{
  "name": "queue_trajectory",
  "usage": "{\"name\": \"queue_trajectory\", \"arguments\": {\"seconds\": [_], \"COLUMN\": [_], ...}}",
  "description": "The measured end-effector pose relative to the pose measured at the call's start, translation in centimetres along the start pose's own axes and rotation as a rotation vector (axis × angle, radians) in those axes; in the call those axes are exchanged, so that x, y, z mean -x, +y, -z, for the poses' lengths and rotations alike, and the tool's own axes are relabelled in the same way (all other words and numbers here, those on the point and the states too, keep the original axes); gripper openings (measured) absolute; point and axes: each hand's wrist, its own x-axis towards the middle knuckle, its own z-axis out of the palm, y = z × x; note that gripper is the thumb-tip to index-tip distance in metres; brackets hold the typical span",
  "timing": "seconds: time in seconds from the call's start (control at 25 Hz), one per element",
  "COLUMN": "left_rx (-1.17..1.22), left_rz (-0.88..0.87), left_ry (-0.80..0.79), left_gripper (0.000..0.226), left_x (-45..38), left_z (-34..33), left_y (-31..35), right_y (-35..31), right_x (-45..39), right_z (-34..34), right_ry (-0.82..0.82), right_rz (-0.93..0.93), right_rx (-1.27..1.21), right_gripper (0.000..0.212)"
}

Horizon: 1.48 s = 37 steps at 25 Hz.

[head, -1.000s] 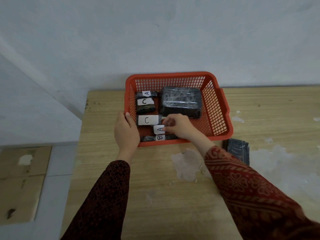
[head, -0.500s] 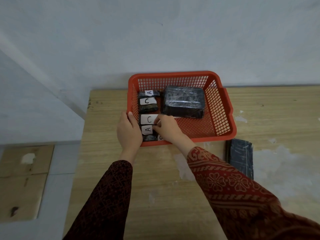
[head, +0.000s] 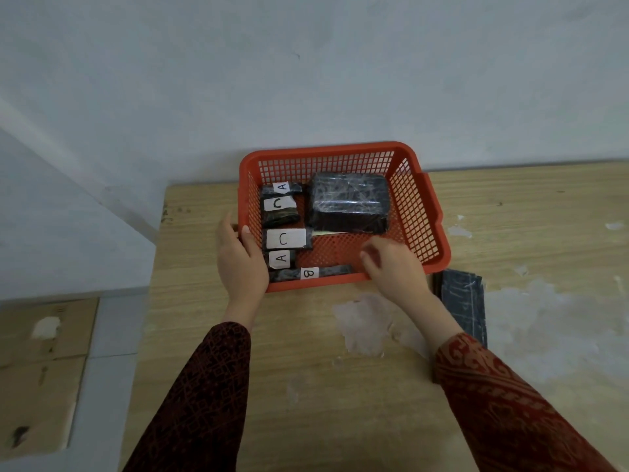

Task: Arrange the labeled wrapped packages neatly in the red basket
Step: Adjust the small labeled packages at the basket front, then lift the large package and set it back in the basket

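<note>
Five labeled packs and one big pack sat in the red basket [head: 430, 212].

Down its left side ran packs A [head: 281, 188], C [head: 279, 210], C [head: 286, 238], A [head: 281, 259] and B [head: 309, 272]; the big pack [head: 350, 202] filled the far right, leaving bare floor near right. The left hand [head: 240, 264] gripped the near-left rim. The right hand [head: 391, 264] hovered loosely curled and empty over the near rim. Another pack [head: 463, 301] lay on the table [head: 340, 403], right of the basket.
</note>
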Motion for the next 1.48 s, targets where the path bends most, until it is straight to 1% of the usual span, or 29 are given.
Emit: {"name": "queue_trajectory", "arguments": {"seconds": [0.08,0.12,0.2,0.28,0.32,0.36,0.4,0.44,0.48,0.52,0.56,0.6,0.64,0.68,0.76,0.84,0.92,1.0,1.04,1.12,1.16,1.2,1.28,1.32,1.4,1.48], "left_rx": [-0.106,-0.198,-0.379,-0.443,-0.412,-0.344,-0.261,-0.198,-0.187,-0.232,-0.296,-0.328,-0.304,-0.232,-0.063,0.073,0.172,0.258,0.309,0.407,0.424,0.424,0.438,0.457,0.464,0.442], "left_rz": [-0.121,-0.201,-0.359,-0.487,-0.515,-0.509,-0.455,-0.363,-0.258,-0.163,-0.098,-0.062,-0.039,-0.026,-0.051,-0.120,-0.170,-0.136,-0.100,-0.039,-0.033,-0.038,-0.038,-0.031,-0.025,0.020], "left_ry": [0.027,0.039,0.042,-0.019,-0.094,-0.198,-0.319,-0.449,-0.579,-0.694,-0.783,-0.829,-0.827,-0.790,-0.660,-0.534,-0.415,-0.324,-0.295,-0.293,-0.307,-0.322,-0.335,-0.340,-0.353,-0.416], "left_gripper": [0.031,0.029,0.026,0.027,0.029,0.031,0.034,0.038,0.047,0.056,0.063,0.065,0.065,0.064,0.062,0.062,0.065,0.067,0.066,0.062,0.061,0.062,0.062,0.058,0.050,0.047], "left_x": [0.1,0.0,0.1,0.2,0.2,-0.1,-0.4,-0.7,-1.2,-1.5,-1.7,-1.7,-1.6,-1.6,-1.3,-0.4,0.9,2.0,2.4,3.0,3.5,4.0,5.2,5.7,6.9,8.4], "left_z": [0.3,0.3,0.2,-0.3,-0.8,-1.5,-2.5,-3.6,-4.8,-5.9,-6.9,-7.5,-7.7,-7.6,-6.7,-4.9,-2.4,0.3,1.7,4.0,4.7,5.3,6.1,6.2,6.2,6.0], "left_y": [0.3,0.4,0.8,1.4,1.9,2.5,3.1,3.8,4.3,4.8,5.2,5.6,6.0,6.6,8.0,9.7,10.9,11.4,11.5,11.5,11.5,11.4,11.1,10.7,9.8,8.7], "right_y": [1.8,2.5,3.6,4.2,4.3,4.4,4.4,4.5,4.6,4.7,4.8,4.8,4.7,4.4,3.6,2.9,2.1,1.1,0.8,0.3,0.2,0.0,-0.1,0.0,0.1,0.4], "right_x": [-1.5,-2.3,-3.8,-5.0,-5.5,-6.1,-6.7,-7.1,-7.3,-7.5,-7.4,-7.3,-7.1,-6.8,-5.9,-4.3,-2.2,0.1,1.1,2.3,2.8,3.4,4.4,4.8,5.5,6.1], "right_z": [0.7,0.8,0.5,0.0,-0.1,-0.1,0.0,0.0,-0.1,-0.2,-0.2,-0.1,0.2,0.8,2.6,4.7,6.6,8.5,9.3,10.2,10.6,10.7,10.4,10.2,9.6,8.9], "right_ry": [0.076,0.088,0.061,0.027,0.019,0.017,0.008,-0.018,-0.066,-0.122,-0.165,-0.187,-0.189,-0.166,-0.049,0.073,0.099,0.105,0.139,0.197,0.178,0.122,0.001,-0.020,-0.003,0.015], "right_rz": [-0.101,-0.140,-0.206,-0.254,-0.282,-0.315,-0.347,-0.368,-0.373,-0.365,-0.358,-0.355,-0.351,-0.335,-0.284,-0.228,-0.152,-0.047,0.013,0.084,0.091,0.089,0.088,0.082,0.040,-0.064], "right_rx": [-0.128,-0.161,-0.155,-0.163,-0.200,-0.261,-0.332,-0.389,-0.418,-0.422,-0.424,-0.450,-0.501,-0.555,-0.587,-0.530,-0.484,-0.439,-0.408,-0.431,-0.519,-0.639,-0.827,-0.864,-0.927,-1.050], "right_gripper": [0.019,0.023,0.033,0.047,0.055,0.063,0.069,0.074,0.076,0.077,0.077,0.076,0.075,0.073,0.070,0.067,0.073,0.079,0.076,0.053,0.041,0.034,0.026,0.023,0.019,0.018]}}
